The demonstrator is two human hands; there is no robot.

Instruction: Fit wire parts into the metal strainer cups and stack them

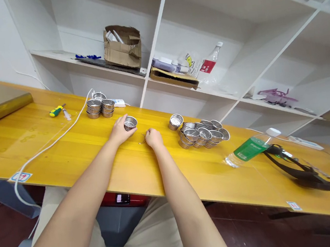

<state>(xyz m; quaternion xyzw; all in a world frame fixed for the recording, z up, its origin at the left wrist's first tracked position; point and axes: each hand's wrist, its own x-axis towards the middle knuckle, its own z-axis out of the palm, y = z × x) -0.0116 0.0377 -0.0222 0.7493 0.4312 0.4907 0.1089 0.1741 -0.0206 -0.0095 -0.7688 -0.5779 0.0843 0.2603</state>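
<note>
My left hand (120, 131) is wrapped around a small perforated metal cup (130, 123), which it holds upright at the table's middle. Just to the right, my right hand (154, 138) is closed, fingers pinched together low over the table. A thin curved wire (142, 142) shows at its fingertips; its full shape is hidden. Several like cups stand stacked in a group (93, 108) beyond my left hand. On the right is a larger cluster of stacked cups (204, 133), with one cup (175, 121) a little apart from it.
A white cable (52, 143) crosses the wooden table (135, 172) on the left, near a green-and-yellow screwdriver (56, 111). To the right stand a green-labelled bottle (250, 148) and a black strapped object (302, 172). White shelves with a cardboard box (122, 52) rise behind.
</note>
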